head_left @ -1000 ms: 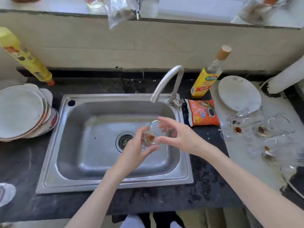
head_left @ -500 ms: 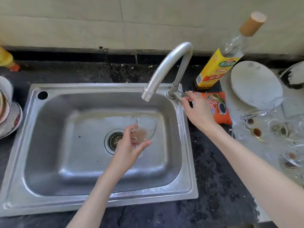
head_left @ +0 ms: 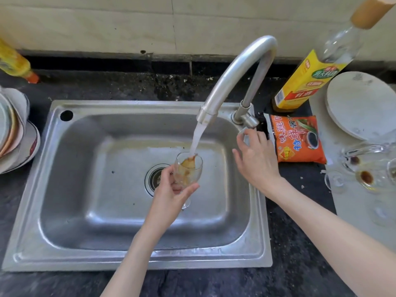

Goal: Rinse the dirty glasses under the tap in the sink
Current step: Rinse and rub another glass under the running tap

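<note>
- Two hands are over the sink point(head_left: 70, 249); each is listed below.
- Left hand point(head_left: 171, 197): fingers and thumb curled round the lower bowl of a glass point(head_left: 188, 171), holding it mouth up and tilted slightly.
- Glass position: above the basin, just right of the drain point(head_left: 154, 179), directly under the tap point(head_left: 233, 76) spout.
- Water point(head_left: 198, 137) runs from the spout into the glass mouth; brown liquid swirls inside the bowl (the stem shows below the gripping thumb).
- Right hand point(head_left: 256, 159): fingers spread and loosely bent, holding nothing, fingertips near the tap handle point(head_left: 248, 121); contact with the handle cannot be confirmed.
- Right of that hand, on the dark counter point(head_left: 300, 264): an orange packet point(head_left: 297, 140), and beyond it a bottle point(head_left: 308, 80) with a yellow label.
- Further right of the packet: a white plate point(head_left: 360, 103) and several dirty glasses point(head_left: 368, 168) with brown residue, lying on a pale surface.
- Far left of the gripped glass, past the sink rim: a stack of plates point(head_left: 15, 136) and a yellow bottle point(head_left: 15, 61) behind it.
</note>
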Demonstrator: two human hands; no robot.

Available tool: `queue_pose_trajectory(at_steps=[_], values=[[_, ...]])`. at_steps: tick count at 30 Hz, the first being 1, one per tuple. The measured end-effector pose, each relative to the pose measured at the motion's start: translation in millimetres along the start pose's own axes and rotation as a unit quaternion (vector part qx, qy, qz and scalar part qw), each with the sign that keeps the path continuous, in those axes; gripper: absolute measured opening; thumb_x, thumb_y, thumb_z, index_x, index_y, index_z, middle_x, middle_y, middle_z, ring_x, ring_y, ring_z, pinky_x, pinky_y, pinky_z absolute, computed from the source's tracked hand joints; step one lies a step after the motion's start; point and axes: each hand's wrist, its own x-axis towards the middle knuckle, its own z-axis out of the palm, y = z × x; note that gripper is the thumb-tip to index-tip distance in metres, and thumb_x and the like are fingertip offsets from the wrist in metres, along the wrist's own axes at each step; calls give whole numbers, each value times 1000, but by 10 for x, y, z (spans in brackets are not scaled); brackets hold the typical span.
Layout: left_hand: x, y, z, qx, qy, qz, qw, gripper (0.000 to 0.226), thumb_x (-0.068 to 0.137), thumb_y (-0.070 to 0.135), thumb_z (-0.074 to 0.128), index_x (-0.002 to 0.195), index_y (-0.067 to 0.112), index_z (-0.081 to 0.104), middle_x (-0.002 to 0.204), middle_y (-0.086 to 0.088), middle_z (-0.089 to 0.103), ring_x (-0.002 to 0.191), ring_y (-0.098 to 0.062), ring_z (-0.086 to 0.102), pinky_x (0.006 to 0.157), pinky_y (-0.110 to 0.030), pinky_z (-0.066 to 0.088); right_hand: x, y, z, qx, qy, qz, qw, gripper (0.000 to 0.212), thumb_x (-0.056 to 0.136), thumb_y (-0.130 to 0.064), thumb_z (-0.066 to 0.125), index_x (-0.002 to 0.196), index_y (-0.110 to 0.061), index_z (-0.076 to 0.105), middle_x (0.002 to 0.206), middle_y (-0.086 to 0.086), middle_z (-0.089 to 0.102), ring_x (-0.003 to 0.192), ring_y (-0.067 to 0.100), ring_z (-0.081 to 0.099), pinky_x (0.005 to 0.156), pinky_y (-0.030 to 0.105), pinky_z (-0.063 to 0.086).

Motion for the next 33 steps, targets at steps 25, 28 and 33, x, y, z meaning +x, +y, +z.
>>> queue_pose_trajectory(at_steps=[25, 28, 33], values=[[-31, 29, 105, -196, -119, -311, 922, 36, 83, 48, 59, 87, 13, 69, 80, -8, 72, 65, -20, 68, 76, -34, 54, -421, -629, -149, 581, -336, 281, 686, 17, 96, -24, 50, 103, -11, 59, 86, 2, 61, 69, 11, 59, 60, 20, 47], [3, 73, 139, -198, -97, -268, 938, 35, 84, 44, 60, 94, 11, 67, 84, -8, 73, 68, -19, 69, 73, -32, 56, -400, -688, -165, 603, -310, 285, 678, 19, 95, -21, 51, 113, -14, 55, 89, 1, 62, 73, 12, 62, 67, 22, 51], [49, 179, 137, -94, -30, -160, 982, 28, 81, 48, 60, 96, 24, 65, 102, 2, 66, 94, -12, 60, 92, -33, 47, -362, -759, -165, 649, -263, 269, 661, 31, 97, -30, 47, 128, -26, 50, 110, -3, 59, 90, 10, 60, 85, 29, 52]])
